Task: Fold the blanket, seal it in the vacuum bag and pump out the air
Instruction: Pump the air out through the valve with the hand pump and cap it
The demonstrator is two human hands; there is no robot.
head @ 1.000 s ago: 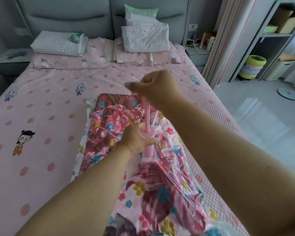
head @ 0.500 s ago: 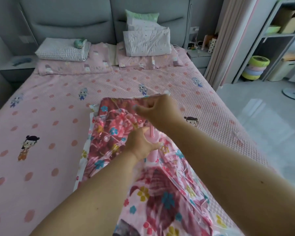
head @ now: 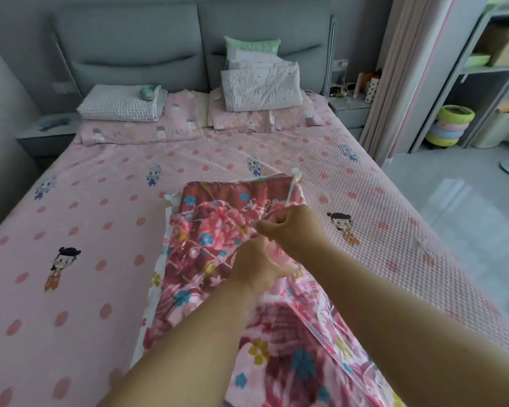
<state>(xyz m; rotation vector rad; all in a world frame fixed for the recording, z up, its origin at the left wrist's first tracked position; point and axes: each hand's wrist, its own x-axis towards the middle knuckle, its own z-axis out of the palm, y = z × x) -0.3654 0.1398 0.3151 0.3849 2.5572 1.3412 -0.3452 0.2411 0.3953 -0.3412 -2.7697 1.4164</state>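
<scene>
The blanket (head: 218,245), red and pink with flowers, lies folded inside the clear bag (head: 332,342) on the near half of the bed (head: 100,230), running from mid-bed toward the near right edge. The bag's plastic shows as glints and a seam line over the cloth, and its far right corner sticks up in a small twist. A pink pump (head: 278,259) stands upright on the bag, near its middle. The left hand (head: 259,267) is wrapped around the pump's body, fingers curled closed on it. The right hand (head: 288,227) sits just above, closed in a fist over the pump's top; the handle itself is hidden inside the fist, so the grip is only partly seen. Both bare forearms reach in from the near edge and cross over the bag. The bed cover is pink, with dots and small cartoon figures. At the far end lie pink pillows (head: 141,130), a folded checked cloth (head: 121,105) on the left one, and a white pillow (head: 260,85) stacked on the right. Behind them stands a grey headboard (head: 159,54). To the right are a curtain (head: 400,83), shelves (head: 488,69) and a stack of coloured rings (head: 450,126) on the floor.
</scene>
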